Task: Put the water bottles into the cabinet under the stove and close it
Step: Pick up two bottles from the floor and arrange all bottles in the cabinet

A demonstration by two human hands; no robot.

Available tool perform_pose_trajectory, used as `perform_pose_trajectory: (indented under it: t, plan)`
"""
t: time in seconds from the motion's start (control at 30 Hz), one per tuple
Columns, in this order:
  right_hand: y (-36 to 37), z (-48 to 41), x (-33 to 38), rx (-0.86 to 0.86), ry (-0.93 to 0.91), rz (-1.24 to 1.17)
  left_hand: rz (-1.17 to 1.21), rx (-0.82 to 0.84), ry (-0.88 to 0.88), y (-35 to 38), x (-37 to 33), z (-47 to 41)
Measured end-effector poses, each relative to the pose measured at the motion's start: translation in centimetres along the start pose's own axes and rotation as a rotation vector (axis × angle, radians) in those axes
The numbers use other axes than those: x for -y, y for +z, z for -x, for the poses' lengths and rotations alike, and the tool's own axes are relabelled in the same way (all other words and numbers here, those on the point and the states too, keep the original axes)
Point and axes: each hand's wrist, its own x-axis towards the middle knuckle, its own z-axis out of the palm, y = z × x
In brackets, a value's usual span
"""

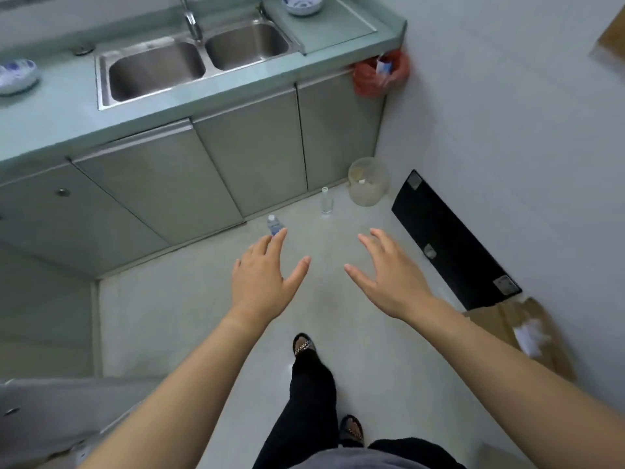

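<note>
Two small water bottles stand on the floor before the grey cabinets. One with a blue label point(274, 224) has its lower part hidden behind my left fingertips. A clear bottle point(326, 200) stands further right. My left hand point(267, 275) and my right hand point(389, 272) are stretched forward above the floor, palms down, fingers spread, holding nothing. The cabinet doors point(162, 184) below the counter are all shut.
A double steel sink point(196, 59) sits in the green counter, with patterned bowls point(17, 76) on it. A clear plastic jar point(368, 181) stands in the corner, a red bag point(380, 74) hangs above. A black panel point(453, 245) and cardboard point(517, 326) lean on the right wall.
</note>
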Motion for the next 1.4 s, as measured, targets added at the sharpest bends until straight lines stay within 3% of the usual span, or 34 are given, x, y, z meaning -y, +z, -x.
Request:
perform_pose_trajectory:
  t: [0.6,0.8,0.93,1.13,1.4]
  plan:
    - [-7.0,-31.8,-4.3,0.049,0.012,0.025,-0.054,0.095,0.016,3.2,-0.3,-33.0]
    - [-6.6,-41.1,-8.7,0.218,-0.053,0.056,-0.133,0.2,-0.09,7.0,0.3,-39.9]
    - [-5.0,-48.7,-11.9,0.323,-0.155,0.087,-0.099,0.177,-0.251,10.9,0.3,-44.7]
    - [4.6,-59.4,-17.9,0.385,-0.233,0.112,-0.051,0.222,-0.346,23.2,2.4,-51.4]
    - [29.7,-69.7,-31.1,0.265,-0.243,0.047,-0.101,0.211,-0.326,49.6,13.5,-57.0]
